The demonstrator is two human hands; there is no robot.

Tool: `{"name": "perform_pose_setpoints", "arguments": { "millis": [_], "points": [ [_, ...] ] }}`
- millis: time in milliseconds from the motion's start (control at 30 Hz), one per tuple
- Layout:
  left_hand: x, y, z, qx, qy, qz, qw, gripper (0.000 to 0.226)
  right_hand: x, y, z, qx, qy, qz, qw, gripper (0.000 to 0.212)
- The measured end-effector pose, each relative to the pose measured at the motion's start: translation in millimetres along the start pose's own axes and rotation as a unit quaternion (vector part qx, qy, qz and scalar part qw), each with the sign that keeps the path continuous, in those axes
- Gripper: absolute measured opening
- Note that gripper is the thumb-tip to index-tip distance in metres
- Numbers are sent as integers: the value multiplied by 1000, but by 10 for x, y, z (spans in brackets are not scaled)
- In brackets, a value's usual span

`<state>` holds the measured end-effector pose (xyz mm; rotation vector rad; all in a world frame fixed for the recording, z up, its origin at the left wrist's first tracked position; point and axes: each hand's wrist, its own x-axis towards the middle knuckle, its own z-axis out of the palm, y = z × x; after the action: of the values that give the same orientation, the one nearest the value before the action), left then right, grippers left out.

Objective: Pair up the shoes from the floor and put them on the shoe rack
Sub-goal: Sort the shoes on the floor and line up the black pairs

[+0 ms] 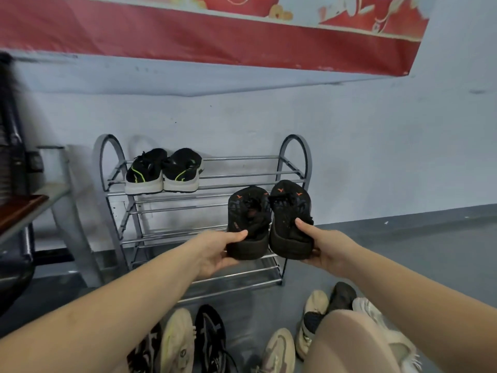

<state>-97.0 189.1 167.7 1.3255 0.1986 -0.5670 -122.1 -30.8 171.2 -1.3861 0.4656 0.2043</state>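
Metal shoe rack (293, 172), green-striped pair (164, 170) on top shelf

Home entryway: metal shoe rack (204, 200), scattered shoes (178, 343).

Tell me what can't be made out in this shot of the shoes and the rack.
Head view:
- Floor shoes: cut off by the bottom edge, partly covered by the forearms and a knee, so pairs can't be counted.
- Black shoes' heels: covered by the left hand and right hand.
- Shoe rack lower right: hidden behind the held shoes.
- Dark object, left edge: blurred, cut off.
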Motion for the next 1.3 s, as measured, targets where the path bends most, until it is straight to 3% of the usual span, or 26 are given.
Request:
{"name": "perform_pose_setpoints", "arguments": {
  "millis": [367, 600, 867, 1000, 1100, 1200, 1300],
  "points": [
    [-117, 304, 98, 1, 6, 24, 1000, 26, -67, -322, 51, -15, -1, -12, 1000, 47],
    [150, 531, 129, -34, 21, 36, 999, 31, 187, -620, 154, -15, 18, -18, 1000, 25],
    [743, 809, 135, -66, 39, 48, 996, 34, 818, -928, 262, -3, 42, -48, 998, 37],
    [1079, 973, 148, -80, 55, 78, 992, 32, 1167, -1090, 304, 11, 86, -66, 994, 42],
    [1326, 1080, 138, -82, 61, 88, 991, 35, 1432, -1167, 331, 14, 103, -81, 991, 34],
    [1553, 1162, 129, -65, 75, 89, 991, 42, 1715, -1179, 345, -31, 130, -105, 985, 25],
    [1742, 1204, 130, -50, 88, 88, 991, 43, 1905, -1151, 339, -103, 171, -128, 972, 34]
  ]
}}
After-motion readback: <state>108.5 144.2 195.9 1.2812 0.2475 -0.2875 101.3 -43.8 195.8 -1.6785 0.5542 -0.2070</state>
